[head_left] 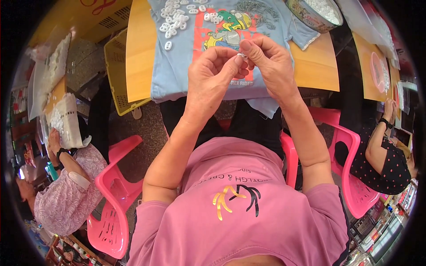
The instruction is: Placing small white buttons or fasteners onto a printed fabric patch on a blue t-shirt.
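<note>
Above the table edge my two hands meet, fingertips to fingertips. My left hand (212,73) is closed in a pinch on a small white plastic piece (242,55). From the other side my right hand (271,62) pinches at the same piece with thumb and fingers. Its shape is mostly hidden by the fingertips. Beneath them a light blue printed T-shirt (175,80) lies spread over the table. A loose pile of white oval plastic pieces with two holes (176,20) rests on it, with a single white piece (168,45) apart and a small cluster (214,17) nearer the print.
At the table's far right stands a round tin (306,13) filled with white pieces. A yellow plastic crate (116,75) sits left of the wooden table (138,66). Pink chairs (113,195) flank me; one person (73,186) works at left, another (381,155) at right.
</note>
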Action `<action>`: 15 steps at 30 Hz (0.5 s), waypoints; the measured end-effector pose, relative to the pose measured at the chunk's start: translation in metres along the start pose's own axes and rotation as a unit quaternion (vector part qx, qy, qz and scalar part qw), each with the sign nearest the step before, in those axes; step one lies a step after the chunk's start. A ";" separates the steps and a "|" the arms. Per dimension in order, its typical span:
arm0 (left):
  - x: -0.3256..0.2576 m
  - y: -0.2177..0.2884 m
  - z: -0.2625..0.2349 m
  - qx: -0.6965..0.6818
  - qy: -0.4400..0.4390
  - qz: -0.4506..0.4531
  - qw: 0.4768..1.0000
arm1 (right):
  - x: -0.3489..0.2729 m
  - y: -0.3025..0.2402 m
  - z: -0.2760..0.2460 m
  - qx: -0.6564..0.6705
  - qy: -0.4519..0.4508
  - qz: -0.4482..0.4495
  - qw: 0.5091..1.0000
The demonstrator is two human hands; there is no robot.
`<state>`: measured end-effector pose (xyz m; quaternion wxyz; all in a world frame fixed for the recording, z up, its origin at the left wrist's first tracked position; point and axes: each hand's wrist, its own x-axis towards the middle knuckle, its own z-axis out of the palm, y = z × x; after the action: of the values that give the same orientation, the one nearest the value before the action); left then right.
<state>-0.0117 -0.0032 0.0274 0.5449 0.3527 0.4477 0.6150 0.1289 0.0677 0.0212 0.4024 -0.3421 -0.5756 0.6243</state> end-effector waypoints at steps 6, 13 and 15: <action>-0.001 0.000 0.000 -0.005 0.009 -0.005 1.000 | -0.001 0.000 0.002 0.003 0.002 0.010 1.000; 0.001 0.002 -0.003 0.000 0.020 -0.003 1.000 | 0.000 0.001 0.001 0.014 0.014 0.022 1.000; 0.002 0.001 -0.003 -0.002 0.018 -0.001 1.000 | 0.000 0.000 0.002 0.019 0.017 0.022 0.999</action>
<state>-0.0150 -0.0020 0.0276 0.5383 0.3401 0.4567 0.6213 0.1267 0.0666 0.0213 0.4044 -0.3576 -0.5493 0.6378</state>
